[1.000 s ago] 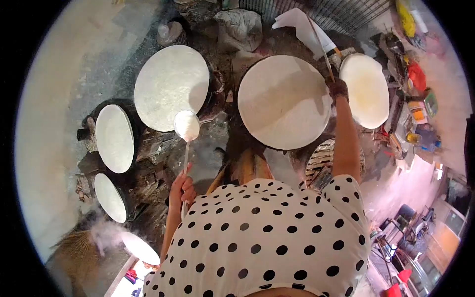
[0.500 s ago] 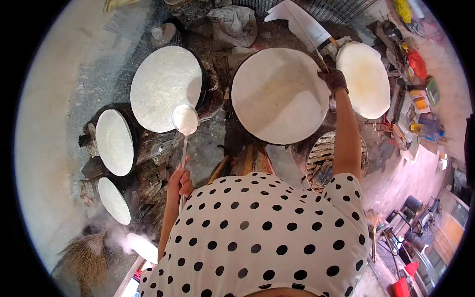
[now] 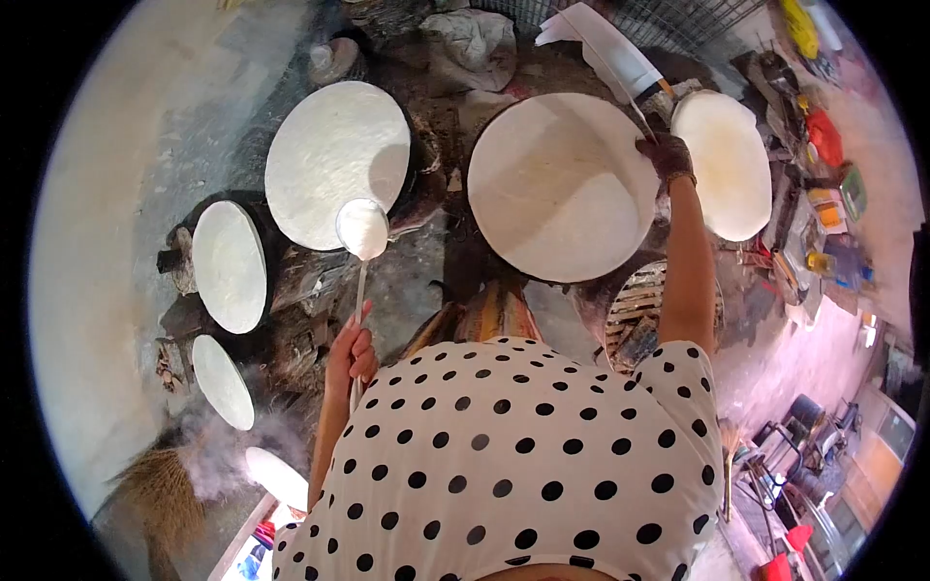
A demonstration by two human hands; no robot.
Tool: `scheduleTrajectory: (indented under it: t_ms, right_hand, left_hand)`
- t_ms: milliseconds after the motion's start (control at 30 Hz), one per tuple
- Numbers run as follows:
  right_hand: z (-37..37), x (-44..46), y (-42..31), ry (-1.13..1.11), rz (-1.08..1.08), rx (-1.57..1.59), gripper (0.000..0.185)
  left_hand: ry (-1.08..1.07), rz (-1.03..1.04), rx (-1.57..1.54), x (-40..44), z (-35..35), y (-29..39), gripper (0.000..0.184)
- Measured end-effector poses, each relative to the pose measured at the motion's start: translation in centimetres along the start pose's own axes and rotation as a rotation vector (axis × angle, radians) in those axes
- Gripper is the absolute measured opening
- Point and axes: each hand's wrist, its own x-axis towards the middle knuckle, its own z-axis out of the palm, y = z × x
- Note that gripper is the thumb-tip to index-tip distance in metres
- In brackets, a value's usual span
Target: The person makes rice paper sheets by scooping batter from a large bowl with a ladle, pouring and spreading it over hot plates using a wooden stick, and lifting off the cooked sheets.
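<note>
Holding position over the last second, left hand (image 3: 353,356) and gloved right hand (image 3: 668,157) show no marked shift; work appears at the same stage. Left grips a ladle (image 3: 361,281) loaded with white batter (image 3: 363,229), at the large left disc (image 3: 327,155). Right is closed on a thin stick (image 3: 635,105) at the large right disc's edge (image 3: 647,237).

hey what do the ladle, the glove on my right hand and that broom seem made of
Ladle: probably metal, being smooth-looking, pale grey and slim-handled. Glove: likely fabric, since it looks dull, dark and close-fitting. Broom: apparently dry straw or twigs, matte brown, thin-stranded and fanning out.
</note>
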Motion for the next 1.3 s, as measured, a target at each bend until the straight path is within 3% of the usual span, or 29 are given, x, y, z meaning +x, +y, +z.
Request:
scheduleTrajectory:
  t_ms: [67, 300, 400, 500, 567, 667, 733, 800, 867, 933, 1033, 1133, 1200, 1233, 1300]
  right_hand:
    - [0.1, -0.5, 0.4, 0.015, 0.023, 0.158, 0.037]
    - [-2.3, -5.0, -1.4, 0.074, 0.066, 0.092, 0.037]
    - [-2.5, -6.1, -0.5, 0.143, 0.005, 0.214, 0.037]
    - [-4.4, -9.1, -4.4, 0.163, 0.002, 0.28, 0.038]
    - [-5.2, -10.8, -6.6, 0.3, -0.112, 0.195, 0.039]
    - [-9.7, -15.1, -13.5, 0.31, -0.02, 0.068, 0.041]
    - [-12.0, -13.7, -11.9, 0.299, -0.082, 0.074, 0.042]
    - [-14.6, -10.5, -8.2, 0.214, 0.054, 0.181, 0.034]
    - [-17.5, -8.1, -2.6, 0.3, 0.05, 0.102, 0.042]
    - [-22.8, -5.4, 3.6, 0.549, -0.258, -0.334, 0.039]
    - [-29.3, -9.6, 0.5, 0.664, -0.013, -0.708, 0.036]
    - [-28.3, -15.1, -5.0, 0.748, -0.022, -0.614, 0.026]
    - [-22.9, -14.9, -1.6, 1.011, -0.012, -0.94, 0.019]
    - [-20.7, -13.7, 0.6, 1.088, -0.421, -0.541, 0.018]
    - [-14.9, -14.2, 2.3, 0.829, -0.218, -0.39, 0.021]
  left_hand:
    - [0.021, 0.005, 0.007, -0.1, -0.2, 0.0, 0.039]
    - [0.032, 0.005, -0.026, -0.2, -0.9, -0.1, 0.039]
    - [0.013, -0.015, -0.017, 0.0, -1.1, 0.2, 0.038]
    - [0.005, -0.03, -0.01, 0.1, -0.6, 0.6, 0.037]
    - [-0.006, -0.035, 0.007, 0.6, -1.5, 0.5, 0.037]
    - [-0.015, -0.045, 0.017, 0.8, -1.4, 0.8, 0.036]
    - [-0.026, -0.053, 0.011, 0.9, -1.1, 0.9, 0.036]
    - [-0.053, -0.043, 0.043, 1.2, -0.8, 1.2, 0.036]
    - [-0.091, -0.043, 0.066, 1.7, -0.5, 1.4, 0.037]
    - [-0.119, -0.042, 0.084, 2.5, -0.2, 1.5, 0.037]
    - [-0.14, -0.113, 0.063, 3.4, 0.0, 1.6, 0.041]
    - [-0.24, -0.156, 0.054, 5.1, 0.6, 1.1, 0.042]
    - [-0.262, -0.196, 0.014, 5.7, 1.2, 0.7, 0.043]
    - [-0.275, -0.203, -0.006, 6.0, 1.5, 0.5, 0.043]
    - [-0.287, -0.195, 0.041, 6.3, 2.0, 0.0, 0.041]
